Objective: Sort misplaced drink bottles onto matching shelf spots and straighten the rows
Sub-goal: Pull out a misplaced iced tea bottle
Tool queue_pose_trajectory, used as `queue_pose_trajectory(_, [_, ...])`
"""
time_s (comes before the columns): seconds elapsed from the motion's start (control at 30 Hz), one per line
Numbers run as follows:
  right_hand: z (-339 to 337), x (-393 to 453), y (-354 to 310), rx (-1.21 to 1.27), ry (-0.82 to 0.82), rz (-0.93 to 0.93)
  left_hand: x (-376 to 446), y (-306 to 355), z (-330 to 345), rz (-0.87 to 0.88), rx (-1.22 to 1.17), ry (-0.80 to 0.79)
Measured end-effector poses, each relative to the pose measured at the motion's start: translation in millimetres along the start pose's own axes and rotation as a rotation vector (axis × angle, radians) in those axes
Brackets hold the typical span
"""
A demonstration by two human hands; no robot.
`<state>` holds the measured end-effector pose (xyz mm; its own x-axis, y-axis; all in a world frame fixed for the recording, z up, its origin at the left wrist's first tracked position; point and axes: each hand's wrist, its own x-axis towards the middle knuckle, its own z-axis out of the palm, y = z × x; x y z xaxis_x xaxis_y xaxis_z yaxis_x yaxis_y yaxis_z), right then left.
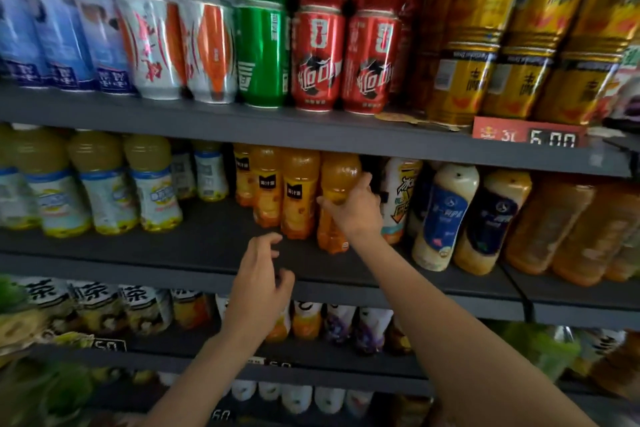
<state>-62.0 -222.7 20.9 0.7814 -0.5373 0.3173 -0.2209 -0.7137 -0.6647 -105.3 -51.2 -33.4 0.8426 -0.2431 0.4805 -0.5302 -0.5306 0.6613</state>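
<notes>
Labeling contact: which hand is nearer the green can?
Right. The right hand grips an orange bottle below and right of the green can; the left hand hangs lower, holding nothing.

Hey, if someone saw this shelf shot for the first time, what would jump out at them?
The right hand gripping an orange juice bottle on the middle shelf, beside the matching orange bottles. Below it, the left hand hangs with loosely curled fingers, holding nothing. Above, bright red cans sit mid-row on the top shelf.

Your two arms are bare, with no sleeves showing. Your left hand [258, 282] and right hand [353, 208] wear no gloves, rings or watches.
</notes>
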Motion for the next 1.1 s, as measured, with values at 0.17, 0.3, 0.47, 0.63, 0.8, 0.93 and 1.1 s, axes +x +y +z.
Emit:
queue_pose_trajectory(0.17, [-14,-9,15,0.161,-0.245,-0.06,6,15,25,0.067,-0.072,0.051])
queue_pose_trajectory(0.3, [-83,-29,66,0.215,-0.48,-0.017,9,50,65,0.183,-0.148,0.05])
queue_pose_trajectory(0.47, [-208,-44,172,0.17,-0.282,0.128,0,126,135,0.359,-0.241,-0.099])
queue_pose_trajectory(0.63, [-303,-52,287,0.268,0.401,0.368,-17,203,214,0.534,-0.187,-0.171])
queue_pose_trajectory(0.8, [-369,-30,399,0.258,0.584,0.527,-37,272,299,0.498,-0.136,-0.285])
queue_pose_trajectory(0.93, [-414,4,465,0.262,0.508,0.489,-38,325,353,0.296,-0.159,-0.45])
queue_pose_trajectory(1.1, [-446,66,499,0.145,0.512,0.464,-29,357,382,0.288,-0.137,-0.429])
